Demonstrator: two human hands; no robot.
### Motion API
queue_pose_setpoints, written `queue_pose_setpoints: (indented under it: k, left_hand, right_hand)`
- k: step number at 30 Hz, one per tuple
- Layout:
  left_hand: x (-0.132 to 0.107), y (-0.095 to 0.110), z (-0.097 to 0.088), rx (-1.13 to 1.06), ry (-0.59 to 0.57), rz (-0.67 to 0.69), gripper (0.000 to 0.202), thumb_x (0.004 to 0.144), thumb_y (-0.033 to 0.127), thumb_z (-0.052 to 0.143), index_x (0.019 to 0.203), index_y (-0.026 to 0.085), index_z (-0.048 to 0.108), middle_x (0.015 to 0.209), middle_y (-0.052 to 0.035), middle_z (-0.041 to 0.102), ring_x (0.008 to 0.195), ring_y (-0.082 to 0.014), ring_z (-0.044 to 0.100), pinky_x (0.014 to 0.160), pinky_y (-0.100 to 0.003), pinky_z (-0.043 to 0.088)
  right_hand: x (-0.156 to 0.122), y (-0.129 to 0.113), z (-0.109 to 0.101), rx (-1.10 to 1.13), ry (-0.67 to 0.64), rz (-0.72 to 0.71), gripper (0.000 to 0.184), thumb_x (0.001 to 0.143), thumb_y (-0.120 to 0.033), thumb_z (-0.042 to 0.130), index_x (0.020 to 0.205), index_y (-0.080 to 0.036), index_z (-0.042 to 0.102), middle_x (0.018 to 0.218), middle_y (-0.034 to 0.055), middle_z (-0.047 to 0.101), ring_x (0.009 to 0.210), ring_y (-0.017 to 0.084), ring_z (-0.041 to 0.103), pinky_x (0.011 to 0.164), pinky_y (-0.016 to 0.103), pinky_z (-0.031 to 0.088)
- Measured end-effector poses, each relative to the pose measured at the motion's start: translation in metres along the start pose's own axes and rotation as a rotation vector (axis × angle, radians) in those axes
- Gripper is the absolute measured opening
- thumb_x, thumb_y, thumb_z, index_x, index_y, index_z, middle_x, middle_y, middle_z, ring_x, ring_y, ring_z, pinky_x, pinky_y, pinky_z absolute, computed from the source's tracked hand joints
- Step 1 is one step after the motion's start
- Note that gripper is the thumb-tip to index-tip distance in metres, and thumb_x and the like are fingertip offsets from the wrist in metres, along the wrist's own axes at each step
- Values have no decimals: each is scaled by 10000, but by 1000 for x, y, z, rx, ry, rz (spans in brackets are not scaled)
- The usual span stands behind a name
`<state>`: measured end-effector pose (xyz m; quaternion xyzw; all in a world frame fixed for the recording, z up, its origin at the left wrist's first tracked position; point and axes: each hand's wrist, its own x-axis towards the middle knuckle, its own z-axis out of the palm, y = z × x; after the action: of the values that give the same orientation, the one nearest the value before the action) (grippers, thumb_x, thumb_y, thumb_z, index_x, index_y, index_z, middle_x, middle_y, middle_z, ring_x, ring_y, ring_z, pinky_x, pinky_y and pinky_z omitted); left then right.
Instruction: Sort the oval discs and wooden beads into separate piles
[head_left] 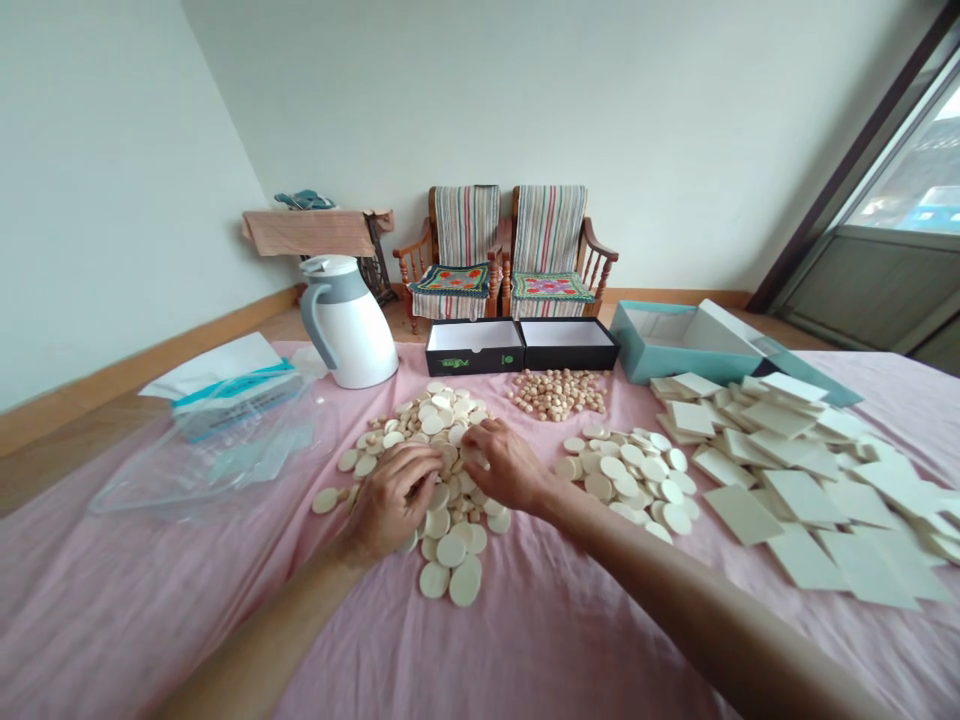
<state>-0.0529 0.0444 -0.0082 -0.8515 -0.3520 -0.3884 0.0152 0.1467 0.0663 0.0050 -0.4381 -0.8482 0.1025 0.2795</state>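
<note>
A mixed pile of round wooden discs [451, 550] and small wooden beads lies in front of me on the pink cloth. My left hand [394, 495] rests over the pile's left side, fingers curled inward; whatever they hold is hidden. Across from it, my right hand [506, 462] reaches into the pile with bent fingers closed around a pale wooden disc at the fingertips. A separate heap of discs [630, 470] lies to the right of my right hand. Behind it is a group of small wooden beads [559, 395].
Many square wooden tiles [806, 495] are heaped at the right. Two black boxes [480, 360] and a light-blue box [686, 345] stand at the back. A white thermos jug [352, 330] and a clear plastic bag [225, 460] are on the left. Two chairs [469, 230] stand beyond.
</note>
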Motion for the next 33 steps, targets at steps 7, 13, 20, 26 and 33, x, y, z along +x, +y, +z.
queue_pose_setpoints:
  k: [7, 13, 20, 26, 33]
  left_hand:
    - [0, 0, -1, -9, -13, 2, 191, 846, 107, 503, 954, 188, 637, 982, -68, 667, 996, -191, 591, 908, -366, 487]
    - [-2, 0, 1, -11, -19, 2, 185, 841, 98, 506, 943, 188, 631, 994, -59, 660, 1003, -184, 584, 921, -357, 474]
    - [-2, -1, 1, 43, 16, 6, 243, 841, 95, 506, 1044, 180, 608, 1019, -67, 655, 1028, -195, 577, 941, -373, 464]
    - [6, 5, -4, 74, -38, 32, 210, 843, 108, 509, 1005, 185, 618, 1002, -62, 661, 1011, -196, 583, 931, -375, 462]
    - [41, 20, -13, 65, -260, 60, 133, 870, 183, 532, 951, 188, 637, 926, -52, 661, 926, -194, 593, 851, -350, 470]
  right_hand:
    - [-34, 20, -50, -117, -7, 140, 169, 746, -84, 502, 892, -140, 567, 881, 68, 575, 836, 162, 518, 732, 256, 384]
    - [-70, 31, -100, -475, -92, 425, 110, 784, -133, 513, 856, -142, 596, 914, 103, 578, 838, 197, 516, 694, 287, 337]
    - [-92, -18, -58, -335, -132, 229, 232, 886, -157, 423, 705, -158, 568, 696, 47, 592, 632, 132, 502, 581, 271, 270]
    - [-116, -33, -33, -404, -272, 90, 232, 880, -140, 439, 707, -156, 592, 672, 67, 613, 566, 142, 507, 531, 306, 222]
    - [-119, -13, -38, -463, -206, 125, 228, 870, -73, 423, 732, -167, 579, 719, 66, 595, 660, 180, 517, 601, 306, 298]
